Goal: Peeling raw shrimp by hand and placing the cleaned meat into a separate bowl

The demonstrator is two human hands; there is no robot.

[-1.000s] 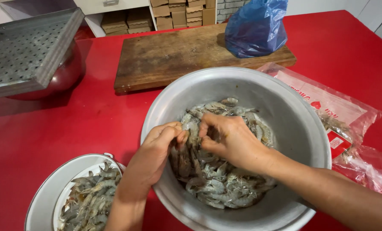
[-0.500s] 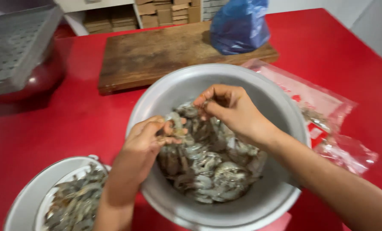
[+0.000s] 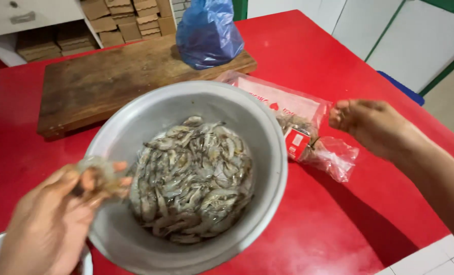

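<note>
Left hand (image 3: 54,219) pinches a pale grey raw shrimp (image 3: 101,173) (blurred); round grey metal bowl (image 3: 135,127) lies right of that grip; right hand's (image 3: 374,125) grip, loosely curled, looks empty.

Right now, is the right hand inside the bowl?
No, the right hand is outside the bowl, over the clear bag on the red table.

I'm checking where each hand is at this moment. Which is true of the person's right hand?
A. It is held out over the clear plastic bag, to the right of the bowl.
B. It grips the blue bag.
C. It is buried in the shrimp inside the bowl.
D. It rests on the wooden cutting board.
A: the right hand hangs above the clear plastic bag, outside the metal bowl of shrimp.
</note>
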